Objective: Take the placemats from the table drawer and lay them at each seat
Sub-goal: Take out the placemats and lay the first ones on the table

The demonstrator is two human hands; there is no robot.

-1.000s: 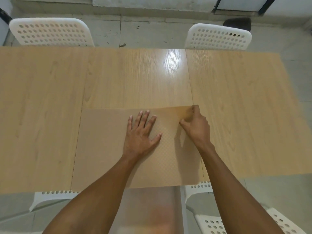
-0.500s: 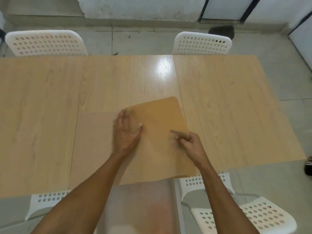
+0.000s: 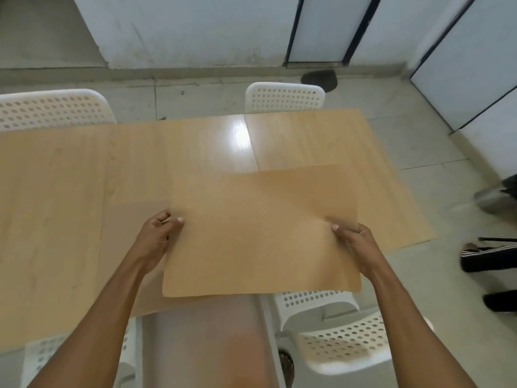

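The table is a long rectangle of pale wood-grain laminate, smooth enough to throw back a bright glare near its far edge, with a straight seam running from that glare toward the near side. The floor around it is dull grey-green tile with dark grout lines, and the wall beyond is scuffed white, broken on the right by white panels in dark frames.

White plastic chairs with rounded backs pierced by rows of round holes stand at the seats: one at the far left, one at the far middle, and one at the near right, partly under the table edge.

A second mat, flat and slightly greyer than the tabletop, lies on the table's near edge, mostly covered.

The held mat is a thin tan rectangle with rounded corners and a fine embossed grid. It is raised over the near middle of the table, above the other mat and overhanging the near edge. The left hand pinches its left edge, thumb on top and fingers curled beneath. The right hand pinches its right edge the same way.

No writing or label can be read anywhere.
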